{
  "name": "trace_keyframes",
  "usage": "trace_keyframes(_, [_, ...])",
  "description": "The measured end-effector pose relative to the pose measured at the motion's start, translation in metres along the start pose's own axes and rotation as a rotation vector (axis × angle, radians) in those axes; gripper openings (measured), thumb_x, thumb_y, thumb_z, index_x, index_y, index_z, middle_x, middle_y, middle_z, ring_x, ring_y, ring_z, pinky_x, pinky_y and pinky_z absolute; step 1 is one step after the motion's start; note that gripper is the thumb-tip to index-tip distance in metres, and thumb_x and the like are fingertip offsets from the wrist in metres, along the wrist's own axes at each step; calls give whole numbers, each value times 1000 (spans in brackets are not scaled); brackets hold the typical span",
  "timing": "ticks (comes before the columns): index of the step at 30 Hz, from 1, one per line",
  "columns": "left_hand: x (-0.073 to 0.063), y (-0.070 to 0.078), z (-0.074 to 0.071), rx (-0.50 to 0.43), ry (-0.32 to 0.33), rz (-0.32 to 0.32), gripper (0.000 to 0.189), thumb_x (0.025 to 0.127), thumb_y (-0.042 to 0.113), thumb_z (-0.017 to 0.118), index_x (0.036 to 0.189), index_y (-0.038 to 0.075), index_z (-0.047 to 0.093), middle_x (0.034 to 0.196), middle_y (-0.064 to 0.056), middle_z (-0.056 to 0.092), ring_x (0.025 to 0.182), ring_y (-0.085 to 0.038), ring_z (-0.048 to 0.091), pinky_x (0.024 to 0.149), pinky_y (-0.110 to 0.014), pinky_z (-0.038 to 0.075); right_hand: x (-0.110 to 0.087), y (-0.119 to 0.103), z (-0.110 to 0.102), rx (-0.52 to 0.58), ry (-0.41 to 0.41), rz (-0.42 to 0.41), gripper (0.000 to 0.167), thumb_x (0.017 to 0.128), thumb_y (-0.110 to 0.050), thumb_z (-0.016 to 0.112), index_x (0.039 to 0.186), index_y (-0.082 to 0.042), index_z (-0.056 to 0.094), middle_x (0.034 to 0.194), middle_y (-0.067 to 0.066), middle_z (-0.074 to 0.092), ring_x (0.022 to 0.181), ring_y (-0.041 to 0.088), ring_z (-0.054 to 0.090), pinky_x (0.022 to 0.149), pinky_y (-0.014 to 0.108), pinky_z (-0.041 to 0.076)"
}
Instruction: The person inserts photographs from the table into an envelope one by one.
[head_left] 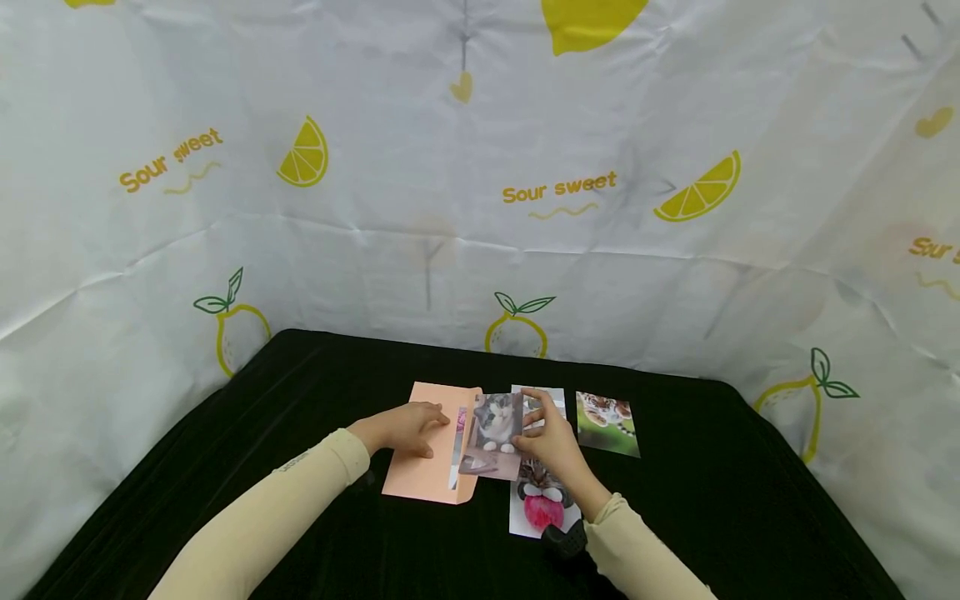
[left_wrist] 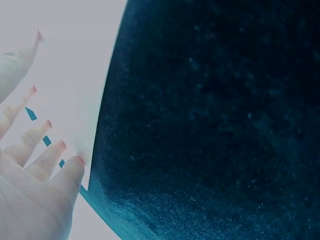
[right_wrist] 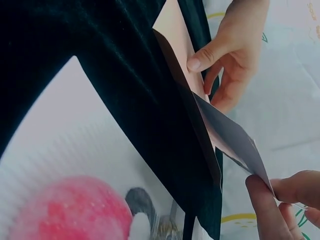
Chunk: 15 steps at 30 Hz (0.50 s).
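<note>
A peach-coloured envelope [head_left: 417, 475] lies on the dark cloth. My left hand [head_left: 408, 427] rests on it with fingers spread; in the left wrist view the extended fingertips [left_wrist: 76, 162] touch its pale surface. My right hand [head_left: 557, 446] pinches a photo of a grey and white cat [head_left: 495, 427] by its right edge. In the right wrist view this photo [right_wrist: 235, 135] is tilted, its far end at the envelope's mouth [right_wrist: 192, 112]. Beside the cat photo, a strip of another picture [head_left: 456, 454] shows over the envelope.
Below my right hand lies a photo with a pink ball [head_left: 545, 510], partly covered. Another photo [head_left: 557, 397] shows behind that hand. To the right is a photo of a tiger-striped animal on green [head_left: 609, 429]. A white lemon-print curtain [head_left: 420, 275] hangs behind the table.
</note>
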<state>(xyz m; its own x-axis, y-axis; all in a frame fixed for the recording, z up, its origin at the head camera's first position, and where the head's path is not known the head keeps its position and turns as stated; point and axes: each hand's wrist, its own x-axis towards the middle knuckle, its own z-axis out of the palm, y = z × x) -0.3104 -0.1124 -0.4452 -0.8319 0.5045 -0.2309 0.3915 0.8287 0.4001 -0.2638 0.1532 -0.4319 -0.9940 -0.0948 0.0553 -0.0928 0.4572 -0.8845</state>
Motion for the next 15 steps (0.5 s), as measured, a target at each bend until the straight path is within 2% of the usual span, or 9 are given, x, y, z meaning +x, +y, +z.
trace_keyframes(3, [1,-1,0,10,2,3,54,84,25,76,134,15,58,153,-8,39,144,-28,33,117,-43,30,-1,-1,2,-9,-6,-4,77,77,9,73,143,-16,41,96,12,55,74,17,65,55,30,56])
trace_keyframes(10, [2,-2,-1,-4,1,6,54,84,25,76,134,15,58,153,-9,39,144,-28,32,117,-43,30,-3,0,7,100,-39,60,77,77,10,73,143,-10,39,97,15,54,71,16,64,57,35,59])
trace_keyframes(15, [2,-3,0,-14,-2,7,54,84,24,76,134,15,58,153,-8,39,144,-28,32,117,-43,30,-3,3,9,133,-47,84,77,77,10,73,144,-4,37,99,18,54,66,16,64,59,36,60])
